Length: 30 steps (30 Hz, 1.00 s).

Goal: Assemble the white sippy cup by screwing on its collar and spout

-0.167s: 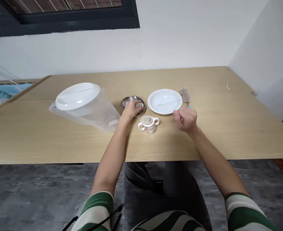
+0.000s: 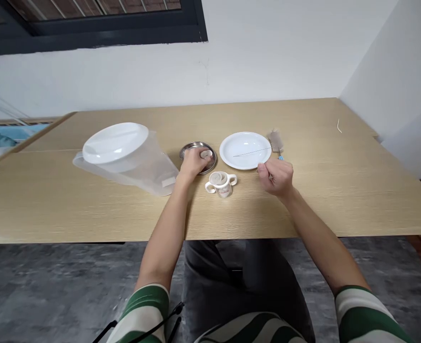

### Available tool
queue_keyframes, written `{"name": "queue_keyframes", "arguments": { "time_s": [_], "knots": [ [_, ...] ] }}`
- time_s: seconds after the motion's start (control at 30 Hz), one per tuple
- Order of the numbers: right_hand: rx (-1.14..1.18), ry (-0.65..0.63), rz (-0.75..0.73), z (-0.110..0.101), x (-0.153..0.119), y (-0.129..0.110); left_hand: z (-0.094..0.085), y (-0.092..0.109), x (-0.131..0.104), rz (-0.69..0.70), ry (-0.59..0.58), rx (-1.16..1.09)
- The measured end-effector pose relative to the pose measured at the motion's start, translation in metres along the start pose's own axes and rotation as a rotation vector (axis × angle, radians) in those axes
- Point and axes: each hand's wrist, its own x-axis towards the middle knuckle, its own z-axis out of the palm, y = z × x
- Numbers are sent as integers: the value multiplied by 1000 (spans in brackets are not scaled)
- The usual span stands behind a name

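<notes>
Over the round metal dish [image 2: 213, 164], my left hand [image 2: 193, 163] pinches a small whitish round piece [image 2: 206, 154]. A white two-handled cup [image 2: 224, 190] with round pieces inside stands just in front of the dish. To its right lies a white oval plate [image 2: 246, 140], with a thin dark line across its middle. My right hand [image 2: 276, 177] is closed in a fist at the plate's front right edge; whether the thin line runs into its fingers is too small to tell. A small brush-like item [image 2: 275, 141] with a blue end lies just behind that fist.
At the left, a white oval lid or plate [image 2: 116, 143] rests on a translucent plastic bag [image 2: 142, 171]. A short white strip [image 2: 339, 126] lies at the far right of the wooden table [image 2: 321, 190]. Behind the table is a white wall with a dark window frame [image 2: 117, 31].
The small round piece in my left fingers has tilted slightly and shows more of its pale face. My right hand has not visibly moved.
</notes>
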Motion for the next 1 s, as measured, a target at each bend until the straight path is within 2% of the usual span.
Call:
{"name": "queue_keyframes", "arguments": {
  "time_s": [0.23,0.4,0.5,0.6,0.73,0.8,0.9,1.0],
  "knots": [
    [-4,-18,13,1,0,-2,-20,5,-16,4,172,-126],
    [-13,-10,1,0,0,-2,-23,13,-26,146,276,-208],
    [28,-32,60,2,1,-5,-21,22,-30,275,348,-319],
    [175,-60,263,7,4,-13,-16,34,-35,367,388,-395],
    [536,-152,688,19,9,-24,-12,48,-43,458,341,-396],
    [708,-199,829,25,12,-27,-13,51,-46,518,309,-385],
    [839,-265,937,33,21,-26,-15,51,-48,566,286,-387],
    [880,-307,970,41,33,-25,-17,48,-49,597,281,-423]
  ]
}}
